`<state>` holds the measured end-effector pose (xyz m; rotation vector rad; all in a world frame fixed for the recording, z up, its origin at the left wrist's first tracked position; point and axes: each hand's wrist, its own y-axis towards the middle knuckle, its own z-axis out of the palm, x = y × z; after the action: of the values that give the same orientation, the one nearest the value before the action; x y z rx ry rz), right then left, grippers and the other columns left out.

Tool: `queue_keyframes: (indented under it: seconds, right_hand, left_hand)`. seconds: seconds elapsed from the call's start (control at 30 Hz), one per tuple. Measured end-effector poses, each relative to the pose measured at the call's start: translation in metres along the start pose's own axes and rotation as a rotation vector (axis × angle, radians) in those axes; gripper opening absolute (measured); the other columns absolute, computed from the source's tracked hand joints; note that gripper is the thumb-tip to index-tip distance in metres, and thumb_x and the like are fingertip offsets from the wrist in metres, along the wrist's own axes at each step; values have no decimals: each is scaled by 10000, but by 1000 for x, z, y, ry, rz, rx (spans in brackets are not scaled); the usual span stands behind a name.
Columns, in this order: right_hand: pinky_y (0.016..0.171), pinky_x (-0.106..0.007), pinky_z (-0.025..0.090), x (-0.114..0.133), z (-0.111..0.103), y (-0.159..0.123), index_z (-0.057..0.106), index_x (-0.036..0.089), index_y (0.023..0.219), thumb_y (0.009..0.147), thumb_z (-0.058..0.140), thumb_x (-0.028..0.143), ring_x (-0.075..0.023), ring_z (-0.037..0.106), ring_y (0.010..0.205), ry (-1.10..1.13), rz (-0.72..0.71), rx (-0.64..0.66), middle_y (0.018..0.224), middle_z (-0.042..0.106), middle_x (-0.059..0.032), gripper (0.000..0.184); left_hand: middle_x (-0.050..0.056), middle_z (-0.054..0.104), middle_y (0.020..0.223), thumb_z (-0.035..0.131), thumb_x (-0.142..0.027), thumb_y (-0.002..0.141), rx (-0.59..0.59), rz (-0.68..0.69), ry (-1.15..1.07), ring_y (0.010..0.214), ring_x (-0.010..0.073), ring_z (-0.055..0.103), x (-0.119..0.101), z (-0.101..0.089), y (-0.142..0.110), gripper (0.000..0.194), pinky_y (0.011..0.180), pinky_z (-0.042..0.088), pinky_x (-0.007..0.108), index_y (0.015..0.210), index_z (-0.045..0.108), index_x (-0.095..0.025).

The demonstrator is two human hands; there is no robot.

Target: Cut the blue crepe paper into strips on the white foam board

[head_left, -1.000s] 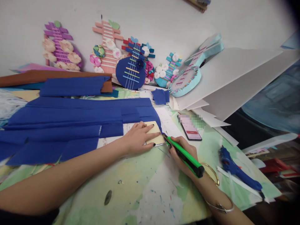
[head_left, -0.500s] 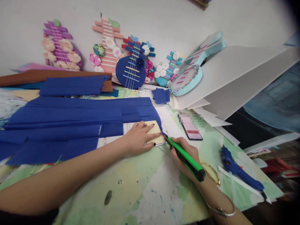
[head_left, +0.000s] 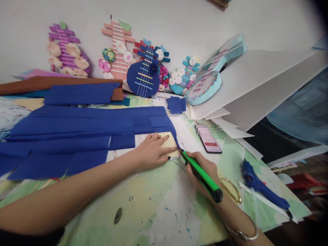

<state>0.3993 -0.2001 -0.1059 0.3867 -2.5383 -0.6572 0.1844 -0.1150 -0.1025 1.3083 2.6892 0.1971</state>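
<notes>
My left hand lies flat with fingers spread, pressing a pale yellow square card down on the work surface. In my right hand is a green and black utility knife, gripped like a pen. Its tip meets the card's right edge, where a strip of blue crepe paper shows beside and partly under the card. The blade itself is too small to make out. More blue crepe paper spreads in layers to the left, beyond my left forearm.
A phone lies right of the knife, and a blue glue gun rests farther right. Paper-flower-decorated model instruments lean against the back wall. Large white boards jut in from the right. A small blue paper stack sits behind the card.
The knife's rear end has dropped slightly toward me as my right hand shifts a little. My left hand stays in place on the card.
</notes>
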Motion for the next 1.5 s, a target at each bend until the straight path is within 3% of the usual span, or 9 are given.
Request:
queue_keyframes:
  seconds: [0.6,1.5]
  right_hand:
    - [523,-212,453,3,-2,-2,576,238,953,759,534,201,-119,602,503,-27,-5,-58,662,679,25,202]
    - [499,-212,433,4,-7,-7,566,212,939,761,527,162,-112,595,487,-91,-148,-140,630,655,27,188]
  left_hand:
    - [20,402,1414,393,-419,908,4,-10,2,1106,316,388,0,1,1,442,935,285,455,1347,406,-470]
    - [37,410,1383,389,-416,915,-12,-5,18,1066,292,394,0,0,-1,420,909,312,431,1330,433,-454]
